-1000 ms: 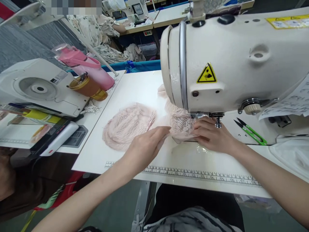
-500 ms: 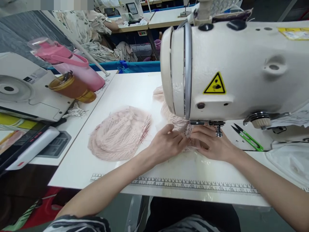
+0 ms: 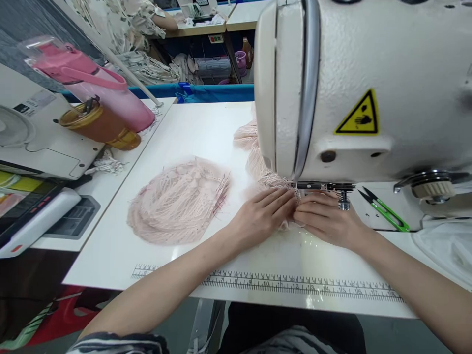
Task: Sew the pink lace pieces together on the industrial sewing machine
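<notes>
A pale pink lace fabric [image 3: 263, 164] runs under the head of a white sewing machine [image 3: 346, 64], partly hidden behind it. My left hand [image 3: 263, 211] lies on the near end of the lace, fingers stretched out and flat, just left of the presser area. Close against it, my right hand [image 3: 324, 219] has its fingers bent together over the lace edge below the needle bar [image 3: 343, 199]; its thumb is hidden. To the left, a rounded pile of the same pink lace [image 3: 179, 204] rests on the white table [image 3: 206, 123], apart from both hands.
Green-handled thread snips [image 3: 385, 209] lie right of the needle area. A printed ruler [image 3: 276, 284] follows the front edge. At left stand a pink bottle [image 3: 106, 96], an amber cup [image 3: 99, 125] and another white machine [image 3: 40, 123]. A person's arm [image 3: 164, 20] shows at the back.
My left hand has gone from curled fingers pinching the lace to fingers laid flat on it. My right hand stays beside the needle. The view has moved closer to the machine.
</notes>
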`<action>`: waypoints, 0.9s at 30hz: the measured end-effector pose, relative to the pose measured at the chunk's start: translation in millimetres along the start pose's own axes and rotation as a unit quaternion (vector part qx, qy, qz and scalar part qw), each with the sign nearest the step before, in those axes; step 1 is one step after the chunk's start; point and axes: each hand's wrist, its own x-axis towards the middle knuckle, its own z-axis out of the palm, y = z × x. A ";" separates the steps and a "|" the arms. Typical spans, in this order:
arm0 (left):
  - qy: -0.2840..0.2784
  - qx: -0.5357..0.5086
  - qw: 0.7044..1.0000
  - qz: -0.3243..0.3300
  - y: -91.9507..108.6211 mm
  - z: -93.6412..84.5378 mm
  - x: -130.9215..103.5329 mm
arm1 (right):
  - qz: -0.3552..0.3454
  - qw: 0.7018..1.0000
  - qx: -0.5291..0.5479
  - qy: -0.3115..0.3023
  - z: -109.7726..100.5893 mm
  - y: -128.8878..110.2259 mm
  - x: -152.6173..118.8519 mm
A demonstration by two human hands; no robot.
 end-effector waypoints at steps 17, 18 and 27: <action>-0.073 -0.060 0.995 0.020 -16.8 -1.8 -2.9 | 0.007 0.999 -0.033 0.015 11.2 -9.8 0.4; -0.075 -0.066 0.995 0.020 -18.4 -2.6 -2.7 | 0.008 0.999 -0.033 0.011 12.2 -11.0 0.6; -0.103 -0.104 0.989 0.005 -23.6 -5.5 -2.4 | 0.026 0.999 -0.021 0.022 15.6 -15.8 3.0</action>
